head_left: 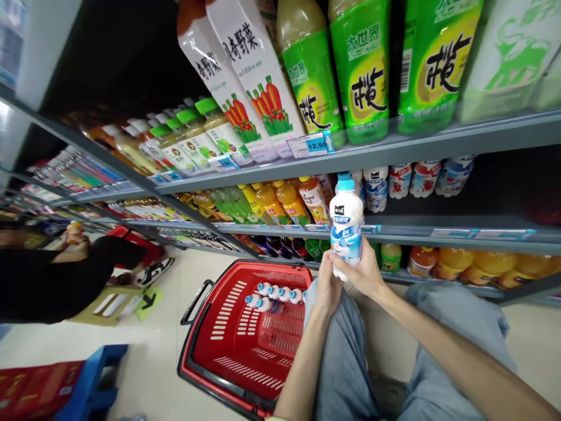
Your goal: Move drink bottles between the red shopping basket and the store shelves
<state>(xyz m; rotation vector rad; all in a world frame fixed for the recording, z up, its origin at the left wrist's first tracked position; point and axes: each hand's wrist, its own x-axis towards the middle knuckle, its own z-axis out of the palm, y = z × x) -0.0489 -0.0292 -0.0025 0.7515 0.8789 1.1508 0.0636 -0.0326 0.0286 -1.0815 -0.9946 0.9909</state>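
Note:
A white milk-drink bottle [346,213] with a blue cap and blue label stands upright in front of me, between my knees and the shelf. My left hand [328,280] is closed around its lower left side. My right hand [366,270] grips the lower right side, its thumb across the front. To the left on the floor is a red shopping basket [205,351]. Several similar white bottles [274,291] with blue caps lie together at its far side. On the middle shelf behind the held bottle are more small bottles [376,190], some with red labels.
Juice bottles [362,76] and white cartons [258,76] fill the upper shelf [394,149]. Orange drinks [456,266] line the bottom shelf. At the left, another person [35,275] holds an orange bottle [74,231] near a cardboard box [100,307]. A blue pallet [99,380] lies lower left.

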